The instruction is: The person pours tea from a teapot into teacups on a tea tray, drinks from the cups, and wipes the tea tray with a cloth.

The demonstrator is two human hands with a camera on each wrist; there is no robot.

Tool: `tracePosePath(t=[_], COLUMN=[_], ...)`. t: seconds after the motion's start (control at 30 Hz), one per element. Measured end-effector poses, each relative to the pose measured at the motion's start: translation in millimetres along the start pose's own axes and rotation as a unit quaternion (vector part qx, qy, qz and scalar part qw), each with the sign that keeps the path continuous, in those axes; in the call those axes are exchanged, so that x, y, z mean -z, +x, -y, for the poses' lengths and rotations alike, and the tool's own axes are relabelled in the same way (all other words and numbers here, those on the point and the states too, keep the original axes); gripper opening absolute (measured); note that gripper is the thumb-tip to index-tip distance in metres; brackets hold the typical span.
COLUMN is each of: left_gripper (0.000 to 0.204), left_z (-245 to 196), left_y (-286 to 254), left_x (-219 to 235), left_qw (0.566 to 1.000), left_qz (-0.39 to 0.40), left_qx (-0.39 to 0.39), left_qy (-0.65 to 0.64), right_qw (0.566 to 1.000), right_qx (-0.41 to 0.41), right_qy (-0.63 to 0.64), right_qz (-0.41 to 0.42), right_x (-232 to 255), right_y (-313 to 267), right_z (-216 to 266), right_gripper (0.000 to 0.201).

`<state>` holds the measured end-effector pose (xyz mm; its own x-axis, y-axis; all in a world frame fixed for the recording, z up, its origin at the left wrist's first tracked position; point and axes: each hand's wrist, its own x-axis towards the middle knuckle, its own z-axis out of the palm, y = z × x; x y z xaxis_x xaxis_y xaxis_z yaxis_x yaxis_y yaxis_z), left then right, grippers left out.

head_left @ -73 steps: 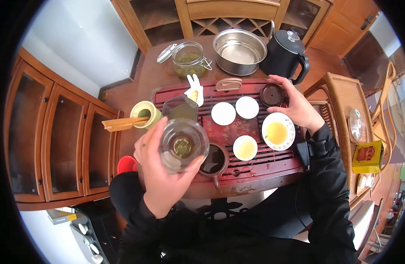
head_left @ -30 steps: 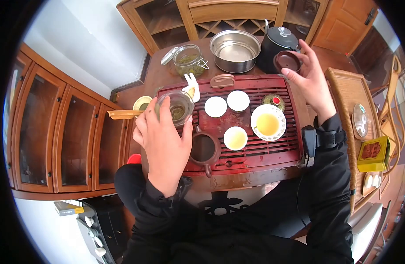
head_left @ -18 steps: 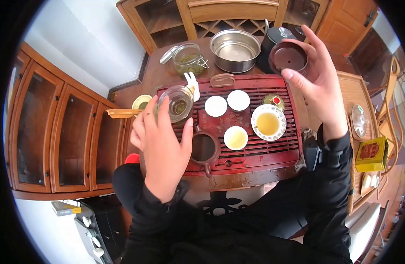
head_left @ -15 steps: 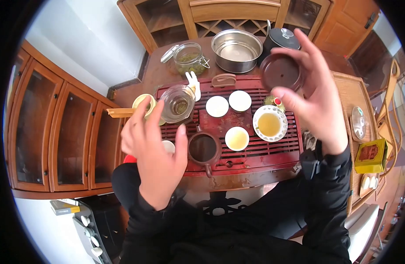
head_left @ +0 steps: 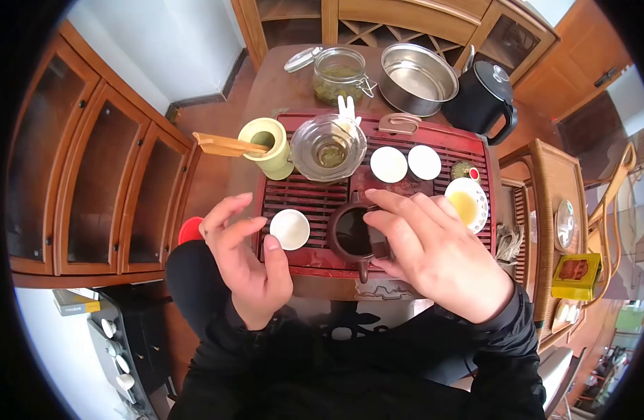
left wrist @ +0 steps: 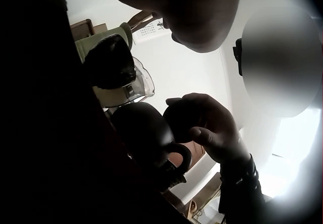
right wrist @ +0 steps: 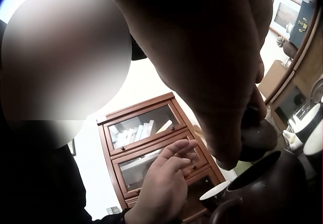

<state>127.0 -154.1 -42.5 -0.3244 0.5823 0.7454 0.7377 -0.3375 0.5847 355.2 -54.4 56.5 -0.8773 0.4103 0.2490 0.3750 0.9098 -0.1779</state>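
My right hand (head_left: 441,259) holds a dark brown clay teapot lid (right wrist: 258,137), tilted close over the mouth of the brown clay teapot (head_left: 344,253). The hand hides most of the lid from above. Beside a small white cup (head_left: 290,229), my left hand (head_left: 248,269) hangs with fingers loosely bent and nothing in them. A clear glass pitcher (head_left: 308,170) with a glass strainer on top stands behind the teapot. Two white cups, the nearer one (head_left: 389,165) and its neighbour (head_left: 425,162), stand right of it. A patterned white bowl (head_left: 478,210) of yellow tea is partly covered by the right hand.
All this stands on a slatted red tea tray (head_left: 308,269). A pale green holder (head_left: 274,162) with wooden tools is at its left. Behind are an open glass jar (head_left: 339,80), a steel pot (head_left: 418,80) and a black kettle (head_left: 481,101). A wicker shelf (head_left: 539,203) stands right.
My left hand has set the pitcher with its strainer down on the tray and let go. The right hand has lifted the lid from the tray's far right and brought it to the teapot.
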Motion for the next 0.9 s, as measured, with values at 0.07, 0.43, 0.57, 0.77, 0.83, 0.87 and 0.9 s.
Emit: tracePosePath(t=[0.07, 0.43, 0.57, 0.77, 0.83, 0.87, 0.9], left_gripper=[0.035, 0.037, 0.039, 0.041, 0.045, 0.045, 0.045], left_z=[2.6, 7.2, 8.1, 8.7, 8.6, 2.3, -5.4], left_y=[-0.8, -2.7, -4.2, -11.5, -20.6, -25.8, -32.0], left_x=[0.8, 2.5, -1.1, -9.7, -12.5, -11.9, -10.6], left_qw=[1.0, 0.996, 0.995, 0.998, 0.999, 0.999, 0.997], left_qz=[0.014, 0.049, 0.053, 0.046, 0.033, 0.037, 0.056], left_qx=[0.012, 0.035, 0.038, 0.022, -0.03, -0.035, -0.046], left_qy=[-0.006, -0.068, -0.08, -0.044, -0.002, -0.006, 0.0], right_qw=[1.0, 0.994, 0.994, 0.996, 0.996, 0.996, 0.998], right_qx=[0.015, 0.042, 0.028, 0.023, 0.019, 0.02, 0.026], right_qy=[-0.003, -0.013, 0.043, 0.028, 0.04, 0.054, 0.038], right_qz=[0.004, 0.096, 0.095, 0.085, 0.072, 0.062, 0.052], right_x=[-4.8, -29.7, -27.5, -29.6, -33.9, -36.2, -36.7], right_y=[5.2, 13.1, 13.3, 7.9, 4.4, 2.5, 0.5], right_z=[2.1, -0.2, -1.7, -3.1, -4.5, -5.4, -6.3], right_gripper=[0.04, 0.055, 0.059, 0.066, 0.07, 0.074, 0.081])
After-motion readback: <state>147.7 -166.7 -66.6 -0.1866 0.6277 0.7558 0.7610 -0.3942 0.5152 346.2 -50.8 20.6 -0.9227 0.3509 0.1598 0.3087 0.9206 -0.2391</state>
